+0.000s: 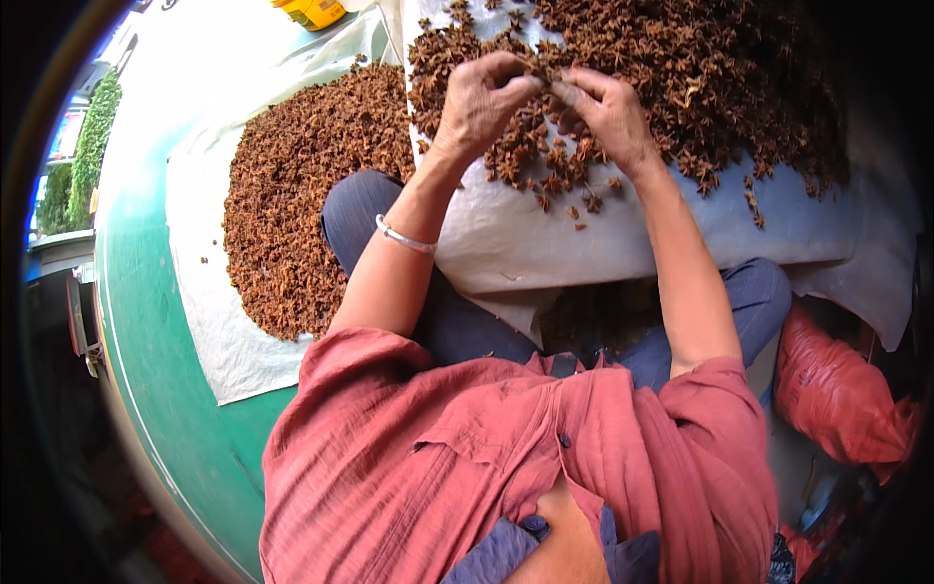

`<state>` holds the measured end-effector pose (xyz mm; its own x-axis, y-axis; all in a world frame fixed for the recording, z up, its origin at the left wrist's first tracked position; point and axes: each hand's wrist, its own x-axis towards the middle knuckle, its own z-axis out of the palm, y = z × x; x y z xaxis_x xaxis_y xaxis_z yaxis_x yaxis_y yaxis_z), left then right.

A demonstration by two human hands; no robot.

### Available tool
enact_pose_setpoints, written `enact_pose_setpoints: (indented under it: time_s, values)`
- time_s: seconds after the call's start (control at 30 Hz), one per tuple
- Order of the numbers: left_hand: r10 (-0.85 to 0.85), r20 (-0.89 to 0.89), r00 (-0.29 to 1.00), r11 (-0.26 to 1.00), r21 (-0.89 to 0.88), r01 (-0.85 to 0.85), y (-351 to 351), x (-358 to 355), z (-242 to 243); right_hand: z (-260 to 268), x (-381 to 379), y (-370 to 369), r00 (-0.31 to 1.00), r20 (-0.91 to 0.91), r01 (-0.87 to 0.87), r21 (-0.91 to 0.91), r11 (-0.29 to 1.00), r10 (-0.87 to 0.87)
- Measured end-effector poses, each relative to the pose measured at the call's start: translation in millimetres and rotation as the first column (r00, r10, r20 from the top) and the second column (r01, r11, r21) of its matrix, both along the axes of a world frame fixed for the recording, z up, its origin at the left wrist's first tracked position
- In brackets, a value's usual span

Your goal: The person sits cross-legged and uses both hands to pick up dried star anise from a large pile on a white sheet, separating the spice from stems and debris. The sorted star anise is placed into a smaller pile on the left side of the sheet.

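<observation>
Dried star anise [657,80] lies heaped on a pale plastic sheet [540,248] that covers the raised surface before me. Over the near left part of the heap, my left hand [485,95] pinches a small brown piece, probably star anise, between thumb and fingers. My right hand [602,109] meets it from the right, its fingertips also closed on small brown bits. The fingertips of both hands nearly touch, and they partly hide what they hold. Loose star anise pods [554,175] are scattered just below the hands.
A wide pile of small brown dried pieces [306,197] is spread on a white sheet [219,350] over the green surface at left. A yellow bucket [310,11] stands at the top. My knees flank the sheet's near edge, and a red plastic bag [839,394] lies at right.
</observation>
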<state>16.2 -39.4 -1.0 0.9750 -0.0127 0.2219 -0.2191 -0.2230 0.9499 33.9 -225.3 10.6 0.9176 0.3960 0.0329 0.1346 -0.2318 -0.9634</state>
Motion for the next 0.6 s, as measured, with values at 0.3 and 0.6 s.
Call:
enact_pose_setpoints:
  time_s: [0.3,0.6]
  values:
    - [0.136,0.317,0.938,0.882,0.393,-0.261,-16.4,-11.5,0.8,7.2,-20.2,4.4,0.888,0.46,0.092,-0.165,0.982,-0.006]
    - [-0.027,0.737,0.675,0.672,0.513,-0.533,-14.6,-7.8,-0.9,-1.4,-19.3,1.5,0.902,-0.419,0.132,0.506,0.852,0.109]
